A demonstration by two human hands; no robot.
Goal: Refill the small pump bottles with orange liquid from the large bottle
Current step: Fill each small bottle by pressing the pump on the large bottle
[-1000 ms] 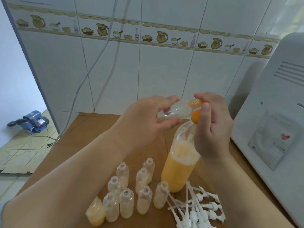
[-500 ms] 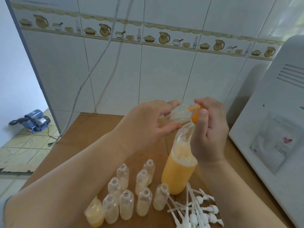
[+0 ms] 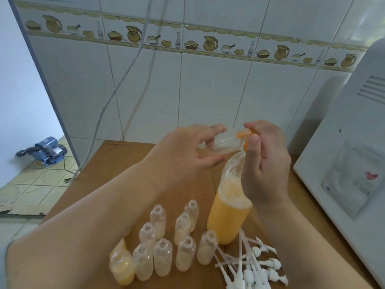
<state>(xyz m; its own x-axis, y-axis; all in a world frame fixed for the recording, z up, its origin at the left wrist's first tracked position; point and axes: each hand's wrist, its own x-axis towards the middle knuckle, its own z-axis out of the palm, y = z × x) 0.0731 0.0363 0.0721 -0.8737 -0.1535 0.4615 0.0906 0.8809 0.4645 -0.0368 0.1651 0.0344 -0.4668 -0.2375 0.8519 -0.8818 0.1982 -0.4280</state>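
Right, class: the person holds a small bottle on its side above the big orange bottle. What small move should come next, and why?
Probably tip the small bottle upright. The left hand holds it almost level, its neck orange, right over the large bottle, whose top the right hand grips. It looks nearly empty, so righting it would let liquid settle instead of spilling.
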